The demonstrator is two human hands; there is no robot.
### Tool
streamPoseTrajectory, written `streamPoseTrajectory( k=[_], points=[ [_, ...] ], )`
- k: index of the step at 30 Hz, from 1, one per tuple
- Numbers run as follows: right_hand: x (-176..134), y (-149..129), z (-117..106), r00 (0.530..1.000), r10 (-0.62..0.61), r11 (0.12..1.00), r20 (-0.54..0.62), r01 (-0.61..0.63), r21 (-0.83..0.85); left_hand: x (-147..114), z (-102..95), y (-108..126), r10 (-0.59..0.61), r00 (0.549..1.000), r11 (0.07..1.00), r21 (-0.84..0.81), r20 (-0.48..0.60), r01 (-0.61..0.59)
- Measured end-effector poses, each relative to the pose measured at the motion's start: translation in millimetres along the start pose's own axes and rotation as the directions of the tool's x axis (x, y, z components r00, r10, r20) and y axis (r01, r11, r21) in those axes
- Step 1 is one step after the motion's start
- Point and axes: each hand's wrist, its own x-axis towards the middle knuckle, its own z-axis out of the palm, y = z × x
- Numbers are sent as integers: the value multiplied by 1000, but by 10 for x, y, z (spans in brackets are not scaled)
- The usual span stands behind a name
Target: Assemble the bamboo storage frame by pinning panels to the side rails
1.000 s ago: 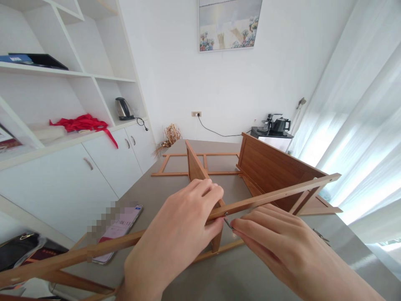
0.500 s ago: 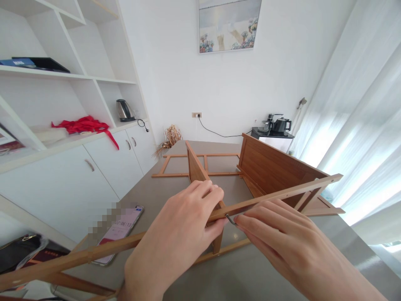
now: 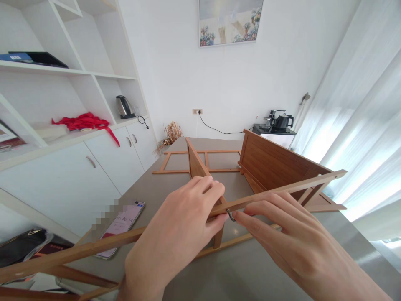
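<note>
My left hand is wrapped round the joint where a wooden shelf board meets a long wooden rail. Against the outer face of that rail sits a small bent hex key, its short end at the wood. The index fingertip of my right hand touches the key's free end, and the other fingers are loosely spread along the rail. Whether the thumb also pinches the key is hidden. The rail runs on past my left wrist to a lower-left crosspiece.
A wooden panel stands upright at the right of the grey table. Left of my hands lies a phone showing a timer. A cabinet with a kettle lines the left wall; a coffee maker stands at the back right.
My right hand's fingers have opened out from a tighter grip on the hex key, which has turned slightly. My left hand keeps its hold on the joint.
</note>
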Motion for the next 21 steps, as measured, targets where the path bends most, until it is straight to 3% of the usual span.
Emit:
streamPoseTrajectory(
  k=[8,21],
  points=[
    [22,2,62,999,37,999,31,-37,19,-4,11,6,1,1000,1000,-11,-13,-1],
    [43,-10,192,968,236,956,82,-246,158,-2,-6,13,-6,1000,1000,-20,5,6]
  ],
)
